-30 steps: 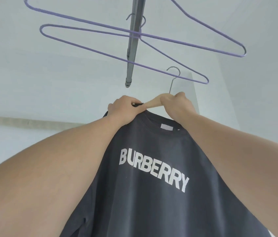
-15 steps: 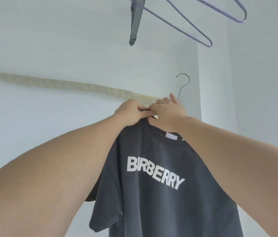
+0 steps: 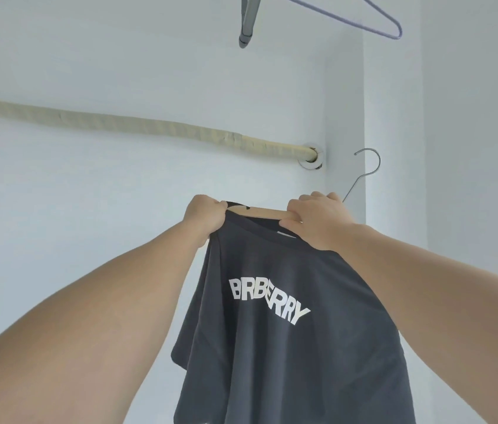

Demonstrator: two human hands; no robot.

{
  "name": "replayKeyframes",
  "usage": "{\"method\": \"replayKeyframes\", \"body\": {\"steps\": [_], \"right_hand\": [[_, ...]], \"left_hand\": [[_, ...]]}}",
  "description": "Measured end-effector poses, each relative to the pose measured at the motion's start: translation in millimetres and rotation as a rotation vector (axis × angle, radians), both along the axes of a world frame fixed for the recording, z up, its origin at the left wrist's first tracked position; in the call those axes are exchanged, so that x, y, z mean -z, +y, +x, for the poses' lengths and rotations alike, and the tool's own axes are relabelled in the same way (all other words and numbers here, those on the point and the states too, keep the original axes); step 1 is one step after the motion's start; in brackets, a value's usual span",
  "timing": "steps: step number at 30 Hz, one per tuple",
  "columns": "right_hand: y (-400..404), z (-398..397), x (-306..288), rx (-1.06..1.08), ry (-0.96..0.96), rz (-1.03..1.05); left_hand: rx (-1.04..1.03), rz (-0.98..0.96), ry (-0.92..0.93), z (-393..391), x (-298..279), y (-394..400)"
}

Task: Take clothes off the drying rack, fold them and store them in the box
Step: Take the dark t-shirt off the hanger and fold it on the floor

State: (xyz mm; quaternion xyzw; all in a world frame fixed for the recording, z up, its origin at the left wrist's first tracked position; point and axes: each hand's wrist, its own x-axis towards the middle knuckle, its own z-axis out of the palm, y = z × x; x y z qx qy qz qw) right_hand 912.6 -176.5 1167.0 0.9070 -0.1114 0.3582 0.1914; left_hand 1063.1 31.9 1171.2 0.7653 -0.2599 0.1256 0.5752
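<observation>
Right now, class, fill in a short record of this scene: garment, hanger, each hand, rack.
Garment: dark T-shirt with white lettering, hanging from a hanger
Hanger: wooden bar, metal hook free of the rack
Left hand: grip on the shirt's shoulder
Right hand: grip on the hanger bar
Rack: grey rail overhead, one purple hanger by it

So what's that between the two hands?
In the head view, a bare stretch of wooden hanger spans from left hand to right hand, above the shirt collar.
</observation>
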Motion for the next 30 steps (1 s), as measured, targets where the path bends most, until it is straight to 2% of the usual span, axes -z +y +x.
{"method": "replayKeyframes", "body": {"steps": [3, 6, 8, 11, 17, 19, 22, 24, 26, 30], "right_hand": [[2.6, -4.0, 3.7, -0.025, -0.053, 0.01], [-6.5, -12.3, 0.5, -0.079, -0.275, 0.234], [-8.4, -15.4, -6.0, -0.087, -0.352, 0.256], [5.1, -11.2, -15.6, -0.106, -0.336, 0.181], [43.5, 13.1, -49.1, -0.223, -0.249, 0.01], [49.7, 17.3, -63.1, -0.302, -0.216, 0.028], [61.8, 26.0, -81.5, -0.399, -0.221, 0.098], [74.7, 31.2, -90.4, -0.415, -0.239, 0.035], [90.7, 35.8, -96.7, -0.452, -0.245, -0.022], [106.4, 46.4, -105.4, -0.53, -0.249, -0.037]], "left_hand": [[0.088, -0.167, 0.212, -9.7, -1.1, -0.7], [0.106, -0.191, 0.35, -12.7, 0.7, 4.3], [0.11, -0.183, 0.353, -18.3, 3.0, 6.5], [0.19, -0.205, 0.26, -39.1, 0.5, -3.2], [0.339, -0.012, 0.068, -77.2, -19.1, -20.3], [0.322, -0.013, 0.003, -74.2, -25.5, -16.8], [0.308, 0.137, -0.095, -68.4, -28.9, -13.5], [0.339, 0.202, -0.15, -72.2, -26.7, -17.9], [0.337, 0.193, -0.226, -75.3, -25.1, -28.7], [0.211, 0.166, -0.242, -80.2, -32.2, -44.2]]}}
